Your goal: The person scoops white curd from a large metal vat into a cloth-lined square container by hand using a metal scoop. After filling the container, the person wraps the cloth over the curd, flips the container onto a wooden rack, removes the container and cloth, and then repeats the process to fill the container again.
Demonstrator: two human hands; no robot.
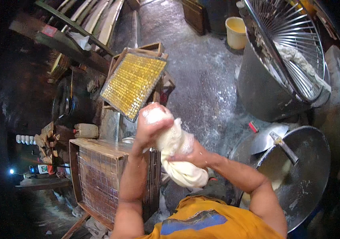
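Observation:
A wet, off-white cloth (185, 171) hangs twisted between my two hands in front of my chest. My left hand (155, 119) is closed around its upper end, where white foam covers the knuckles and the cloth. Lower and to the right, my right hand (191, 154) grips the cloth's middle, also foamy. Below that hand the cloth bulges out in a rounded, twisted bundle. Just beyond my left hand lies a yellow woven mat (134, 83) with a dark edge, on wooden frames.
Wooden trays with wire grids (98, 179) are stacked at the left. At the right stand a large round pan (307, 161) with a broad metal scraper (270, 139) across its rim, and a big vat (259, 86) under a slatted metal rack. A pale bucket (235, 34) stands on the wet floor.

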